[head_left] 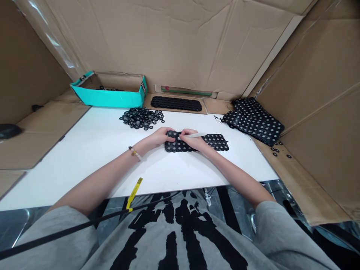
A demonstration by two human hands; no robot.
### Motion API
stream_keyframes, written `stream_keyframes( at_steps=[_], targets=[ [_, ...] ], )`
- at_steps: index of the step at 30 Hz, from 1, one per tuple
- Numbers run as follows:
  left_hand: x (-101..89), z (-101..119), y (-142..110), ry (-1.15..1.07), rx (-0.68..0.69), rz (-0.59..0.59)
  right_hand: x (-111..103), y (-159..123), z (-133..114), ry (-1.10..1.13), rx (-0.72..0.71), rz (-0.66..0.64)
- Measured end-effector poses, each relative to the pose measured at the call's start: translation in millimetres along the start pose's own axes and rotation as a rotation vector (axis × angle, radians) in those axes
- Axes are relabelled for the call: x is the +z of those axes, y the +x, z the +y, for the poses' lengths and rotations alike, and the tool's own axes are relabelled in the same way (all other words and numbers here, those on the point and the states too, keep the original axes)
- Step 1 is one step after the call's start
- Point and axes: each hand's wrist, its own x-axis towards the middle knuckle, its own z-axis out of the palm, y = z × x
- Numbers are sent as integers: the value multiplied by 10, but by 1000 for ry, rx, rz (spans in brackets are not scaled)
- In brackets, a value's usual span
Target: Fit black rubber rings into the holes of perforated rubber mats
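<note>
Left hand (pixel 156 138) fingers pressed on black holed sheet (pixel 215 141) | right hand (pixel 194 142) fingers clamped on white stick (pixel 195 135) (tip hidden)

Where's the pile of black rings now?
In the head view, the black rings lie on the white table, beyond the left hand, below the teal box.

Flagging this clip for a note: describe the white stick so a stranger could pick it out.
On the white table, find the black, hole-dotted mat near the middle. The person's right hand holds a thin white stick over it, the only white stick among all the black pieces.
</note>
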Motion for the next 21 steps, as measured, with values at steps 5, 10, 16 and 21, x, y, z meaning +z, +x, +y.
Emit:
stream_keyframes(
  at_steps=[5,10,16,21],
  targets=[
    [26,-39,30,-71,-12,29,79,-14,-43,-119,-50,55],
    [10,-24,27,-89,-13,18,92,-2,-11,-135,-95,93],
    [-10,27,-1,-126,-10,-68,79,14,-30,-158,-55,79],
    [-35,-62,41,33,45,-38,-86,12,-49,-94,21,-25]
  ],
)
